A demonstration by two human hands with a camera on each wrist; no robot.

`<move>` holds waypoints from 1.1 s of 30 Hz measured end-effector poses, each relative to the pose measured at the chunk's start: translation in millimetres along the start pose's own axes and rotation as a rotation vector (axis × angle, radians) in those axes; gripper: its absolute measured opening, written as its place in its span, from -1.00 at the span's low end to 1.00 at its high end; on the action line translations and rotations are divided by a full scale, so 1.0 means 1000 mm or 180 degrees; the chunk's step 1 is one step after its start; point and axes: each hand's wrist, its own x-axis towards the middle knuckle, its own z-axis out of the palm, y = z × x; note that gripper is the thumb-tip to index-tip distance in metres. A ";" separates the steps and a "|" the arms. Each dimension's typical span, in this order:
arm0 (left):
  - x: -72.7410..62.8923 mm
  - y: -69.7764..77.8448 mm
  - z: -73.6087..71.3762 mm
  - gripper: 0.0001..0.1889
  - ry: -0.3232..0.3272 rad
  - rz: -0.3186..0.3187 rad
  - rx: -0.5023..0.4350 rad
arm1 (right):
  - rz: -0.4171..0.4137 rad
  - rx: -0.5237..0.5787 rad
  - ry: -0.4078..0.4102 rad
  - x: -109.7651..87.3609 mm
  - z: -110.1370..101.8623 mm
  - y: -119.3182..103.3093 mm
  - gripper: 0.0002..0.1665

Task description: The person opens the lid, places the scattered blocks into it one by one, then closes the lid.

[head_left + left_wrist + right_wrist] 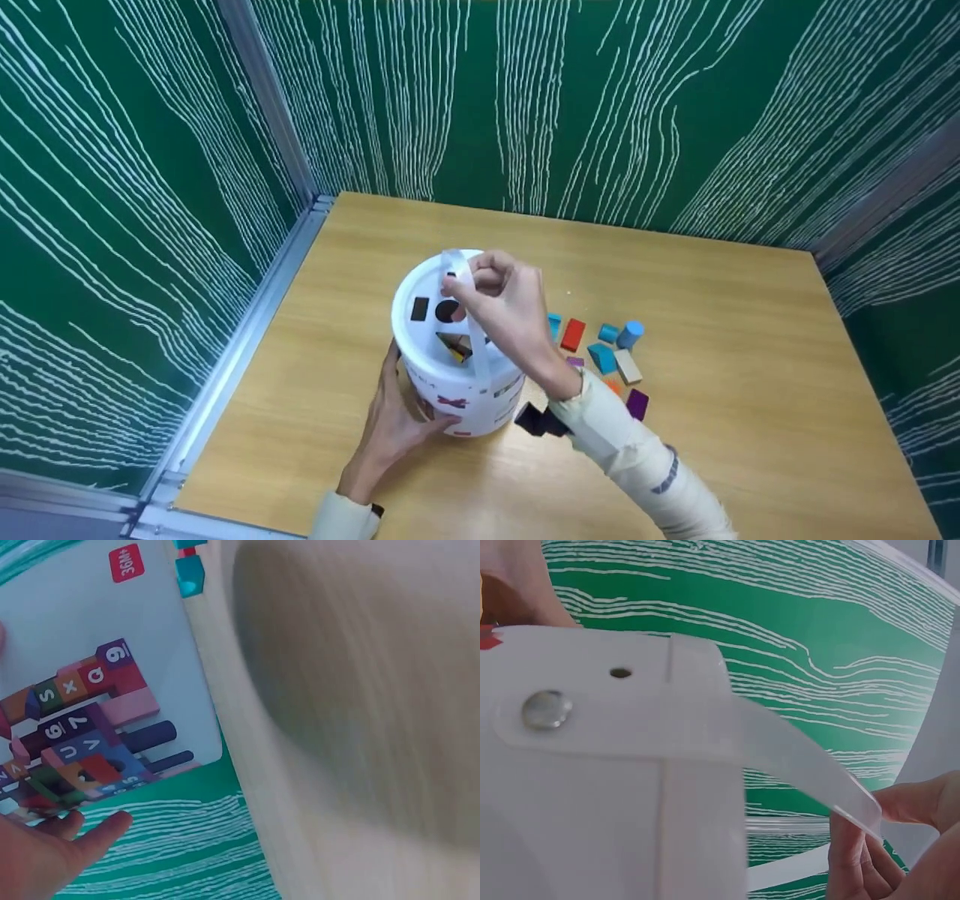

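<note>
Pinching, head view: the right hand [510, 304] nips the pale strap [481, 360] between thumb and fingers, a narrow hold above the lid [417, 281].
White bucket: it [435, 382] stands upright on the wooden table [720, 315], lid on, left of the loose blocks.
Left hand: this one [397, 424] curves low around the bucket's side, thumb at the front, apparently steadying it.
Triangular hole: a yellow piece [457, 356] shows through the lid; a sharp tilt could jumble whatever lies inside.
Loose blocks: a red block [573, 335], a blue cylinder [630, 334] and a purple block [637, 405] lie near the right sleeve [630, 450]; a low sweep of that arm might scatter them.
Printed wall, left wrist view: block artwork [82, 720] and a red 36M+ mark [127, 563] face the camera. Fingers show at lower left; how firmly they press, I cannot tell. Too loose, and the bucket could swivel or tip.
Rivet, right wrist view: a metal rivet [547, 709] fixes the strap to the wall. An off-centre tug could lean the bucket over.
Strap bend: held only at the fingertips, smooth-looking, so it might slip free.
</note>
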 end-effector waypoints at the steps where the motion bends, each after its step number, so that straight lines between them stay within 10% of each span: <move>1: -0.002 -0.002 -0.001 0.33 -0.0026 -0.0012 -0.0034 | 0.0012 0.0013 -0.0006 -0.003 0.001 0.001 -0.76; 10: -0.023 -0.014 -0.003 0.34 -0.0142 -0.0261 -0.0303 | 0.0228 0.0225 -0.0152 -0.023 0.011 0.015 -0.71; 33: -0.038 -0.027 -0.013 0.35 -0.0073 0.0161 -0.0376 | 0.0259 -0.0007 -0.0459 -0.036 0.020 0.028 -0.69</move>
